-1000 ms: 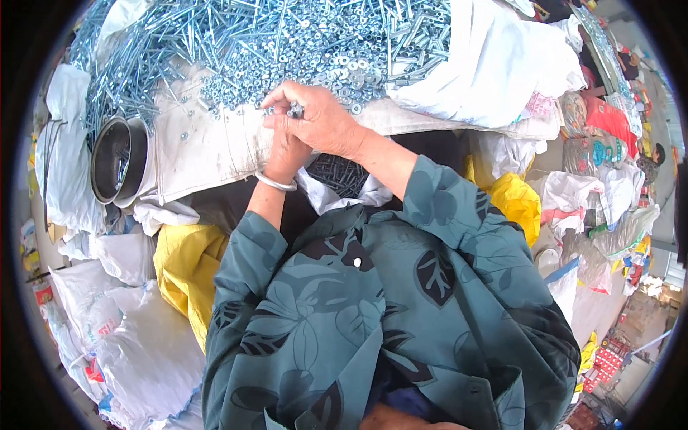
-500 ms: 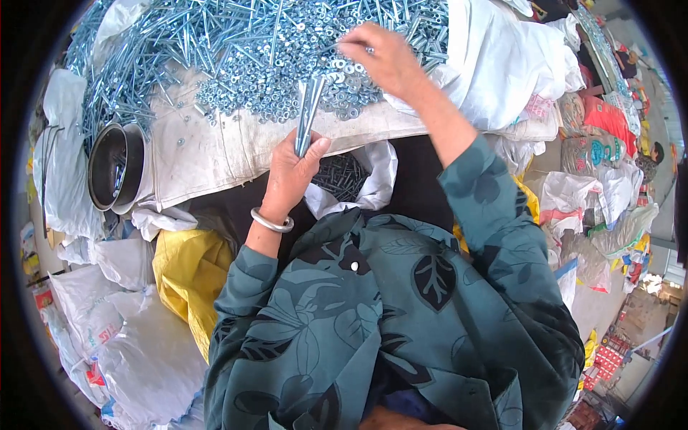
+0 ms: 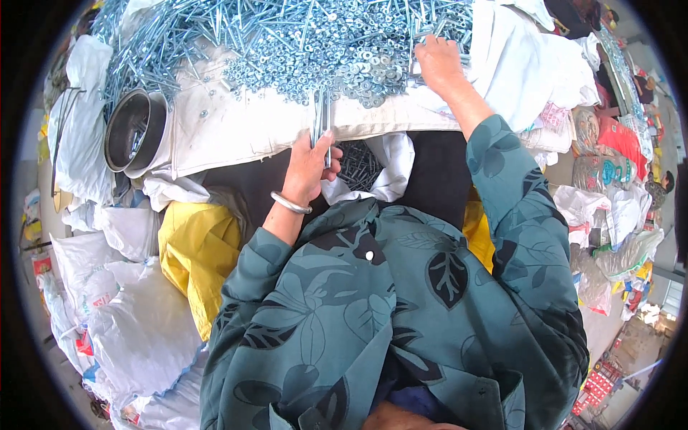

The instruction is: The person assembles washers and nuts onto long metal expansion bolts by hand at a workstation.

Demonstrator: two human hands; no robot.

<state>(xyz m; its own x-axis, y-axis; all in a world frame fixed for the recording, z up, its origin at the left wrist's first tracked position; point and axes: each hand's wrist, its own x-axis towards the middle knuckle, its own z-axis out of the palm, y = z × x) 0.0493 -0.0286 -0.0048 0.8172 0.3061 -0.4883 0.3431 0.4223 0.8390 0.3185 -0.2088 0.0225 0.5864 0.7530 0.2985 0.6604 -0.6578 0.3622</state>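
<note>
Silvery bolts (image 3: 287, 36), teal leaf-print sleeve (image 3: 516, 186) — yellow bag (image 3: 197, 251), white sacks (image 3: 136, 337)

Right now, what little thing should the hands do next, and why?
Probably the right hand should pinch up a washer or bolt from the heap of washers it rests on and carry it back. The left hand holds a bundle of long bolts upright at the edge of the white cloth, away from the right hand.

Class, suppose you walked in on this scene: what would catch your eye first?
The glittering heap of silvery bolts and washers spread over a white cloth at the top. Below it, the left hand grips a bundle of long bolts, while the right hand reaches into the heap.
</note>
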